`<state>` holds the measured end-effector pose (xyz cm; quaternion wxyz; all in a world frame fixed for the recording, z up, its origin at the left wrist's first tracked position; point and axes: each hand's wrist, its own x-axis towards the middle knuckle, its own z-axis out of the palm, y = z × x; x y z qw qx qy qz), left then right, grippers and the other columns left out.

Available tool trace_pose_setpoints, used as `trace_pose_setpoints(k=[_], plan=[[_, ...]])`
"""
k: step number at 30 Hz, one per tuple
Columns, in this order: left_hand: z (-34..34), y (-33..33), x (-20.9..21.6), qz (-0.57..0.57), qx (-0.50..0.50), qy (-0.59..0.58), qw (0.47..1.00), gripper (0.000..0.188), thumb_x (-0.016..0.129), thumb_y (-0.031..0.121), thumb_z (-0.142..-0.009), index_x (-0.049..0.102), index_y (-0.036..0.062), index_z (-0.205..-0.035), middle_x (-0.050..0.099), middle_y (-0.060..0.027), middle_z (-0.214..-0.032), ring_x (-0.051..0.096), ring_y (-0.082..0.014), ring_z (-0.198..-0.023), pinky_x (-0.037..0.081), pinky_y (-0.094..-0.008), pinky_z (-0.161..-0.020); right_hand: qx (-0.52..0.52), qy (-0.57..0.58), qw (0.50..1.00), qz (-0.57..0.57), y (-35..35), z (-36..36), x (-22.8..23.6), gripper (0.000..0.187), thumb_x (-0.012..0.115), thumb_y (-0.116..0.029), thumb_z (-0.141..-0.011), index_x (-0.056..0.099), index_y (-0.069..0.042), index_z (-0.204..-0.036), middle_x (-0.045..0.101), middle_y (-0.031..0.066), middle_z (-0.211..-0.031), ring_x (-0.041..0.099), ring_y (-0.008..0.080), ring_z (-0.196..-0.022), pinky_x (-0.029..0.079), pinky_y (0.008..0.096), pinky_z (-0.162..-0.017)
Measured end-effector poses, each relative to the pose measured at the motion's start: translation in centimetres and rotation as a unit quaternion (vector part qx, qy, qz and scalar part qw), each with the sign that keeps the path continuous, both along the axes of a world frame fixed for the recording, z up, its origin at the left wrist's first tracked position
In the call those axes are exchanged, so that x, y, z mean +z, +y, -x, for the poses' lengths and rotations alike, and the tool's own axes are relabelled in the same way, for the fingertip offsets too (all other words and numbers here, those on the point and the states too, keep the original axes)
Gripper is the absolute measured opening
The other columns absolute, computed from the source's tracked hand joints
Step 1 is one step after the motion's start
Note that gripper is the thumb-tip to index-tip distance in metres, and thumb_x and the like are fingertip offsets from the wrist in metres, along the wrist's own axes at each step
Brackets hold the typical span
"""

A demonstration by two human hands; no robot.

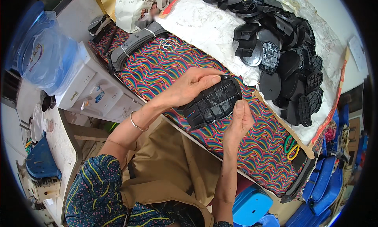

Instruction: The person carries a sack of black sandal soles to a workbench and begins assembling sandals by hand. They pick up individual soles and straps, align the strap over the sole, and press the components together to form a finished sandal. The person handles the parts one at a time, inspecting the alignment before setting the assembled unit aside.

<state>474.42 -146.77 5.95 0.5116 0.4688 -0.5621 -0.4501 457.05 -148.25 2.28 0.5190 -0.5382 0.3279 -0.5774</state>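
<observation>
Wearing a brown apron (pixel 157 156) and patterned sleeves (pixel 94 183), nearest to the camera. Holding a black sole piece (pixel 214 103) tilted above the cloth-covered counter (pixel 260 160), with grid side up. Having both grips clamped on it: left hand (pixel 193 87) at the far edge, covering one part, and right hand (pixel 239 120) at the right edge, thumb on top; cannot tell the placing of the hidden fingers. Can see beyond, on a white sheet (pixel 197 26), a heap of black pieces (pixel 270 55); on the counter, grey curved pieces (pixel 136 42), and looped handles (pixel 288 154), green and yellow, near the sheet's cardboard border (pixel 281 121). Find also a water dispenser (pixel 94 97) to the left and a blue stool (pixel 252 205) below.
</observation>
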Motion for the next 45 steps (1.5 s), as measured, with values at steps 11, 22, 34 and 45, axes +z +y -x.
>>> trace_pose_setpoints(k=[11, 22, 34, 45], plan=[[-1.7, -2.2, 0.1, -0.029, -0.076, -0.040, 0.996, 0.037, 0.057, 0.028, -0.097, 0.063, 0.0009, -0.122, 0.068, -0.0042, -0.108, 0.059, -0.0089, -0.096, 0.047, -0.0257, -0.085, 0.041, -0.011, 0.999, -0.006, 0.3, 0.1, -1.4, 0.026, 0.053, -0.023, -0.100, 0.052, -0.006, -0.081, 0.040, -0.0074, -0.074, 0.031, 0.0023, -0.069, 0.026, 0.0212, -0.061], [-2.7, -3.6, 1.2, -0.040, -0.141, -0.054, 0.988, 0.037, 0.059, 0.028, -0.096, 0.065, -0.0009, -0.119, 0.068, -0.0035, -0.103, 0.058, -0.0080, -0.093, 0.048, -0.0258, -0.082, 0.077, -0.030, 0.997, -0.001, 0.2, -0.3, -2.7, 0.019, 0.052, -0.020, -0.100, 0.057, -0.002, -0.102, 0.053, -0.0031, -0.087, 0.042, 0.0022, -0.074, 0.036, 0.0203, -0.065], [-3.5, -3.6, 1.6, -0.049, -0.175, -0.043, 0.982, 0.036, 0.059, 0.027, -0.096, 0.065, -0.0023, -0.115, 0.068, -0.0024, -0.096, 0.059, -0.0076, -0.085, 0.049, -0.0252, -0.076, 0.118, -0.045, 0.992, -0.017, 0.4, -0.6, -4.1, 0.031, 0.050, -0.022, -0.101, 0.055, 0.002, -0.120, 0.060, 0.0049, -0.105, 0.057, 0.0092, -0.093, 0.048, 0.0276, -0.085], [-4.2, -3.8, 1.2, -0.059, -0.185, -0.052, 0.980, 0.033, 0.060, 0.024, -0.096, 0.066, -0.0044, -0.110, 0.068, -0.0012, -0.092, 0.057, -0.0074, -0.083, 0.048, -0.0253, -0.075, 0.118, -0.040, 0.992, -0.026, 0.9, -1.0, -4.3, 0.033, 0.050, -0.021, -0.101, 0.054, 0.003, -0.123, 0.061, 0.0083, -0.111, 0.060, 0.0132, -0.098, 0.052, 0.0307, -0.085]])
